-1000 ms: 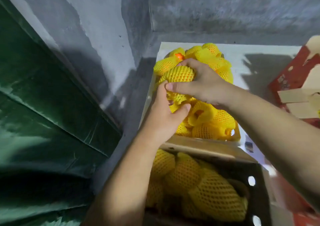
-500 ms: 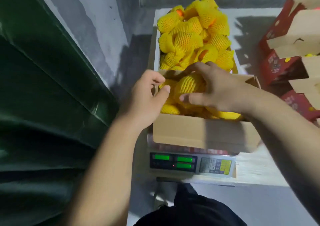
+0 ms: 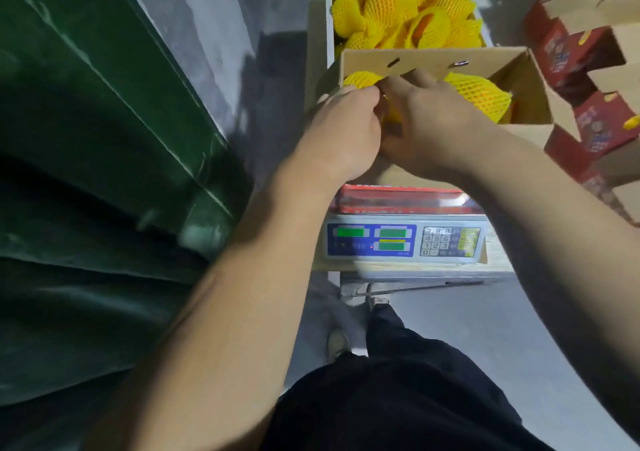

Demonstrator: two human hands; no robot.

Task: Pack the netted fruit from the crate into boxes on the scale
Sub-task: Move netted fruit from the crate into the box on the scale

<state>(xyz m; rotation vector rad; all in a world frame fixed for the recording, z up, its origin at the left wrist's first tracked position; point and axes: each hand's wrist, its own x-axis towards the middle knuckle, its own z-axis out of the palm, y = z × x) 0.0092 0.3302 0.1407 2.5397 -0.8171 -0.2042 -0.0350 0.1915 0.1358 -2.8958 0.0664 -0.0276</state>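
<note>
Both hands meet inside the open brown cardboard box [image 3: 433, 62] that sits on the grey electronic scale [image 3: 403, 242]. The left hand [image 3: 341, 132] has its fingers curled at the box's left end against a fruit in yellow foam netting [image 3: 360, 78]; whether it actually grips that fruit I cannot tell, as the fingertips are hidden. The right hand [image 3: 433, 118] lies palm down over the yellow netted fruit in the box, fingers bent over it, the hold itself hidden beneath the hand. Another netted piece [image 3: 479, 92] lies in the box just right of that hand, its mesh ribbed and spongy. Beyond the box's far wall, a pale crate [image 3: 317, 35] is heaped with more yellow netted fruit [image 3: 401, 3], some nets gaping to show orange skin. The scale has green lit displays and a keypad. Red printed cartons [image 3: 568, 45] with plain cardboard flaps stand at right; a glossy dark green sheet [image 3: 104, 139] hangs at left.
</note>
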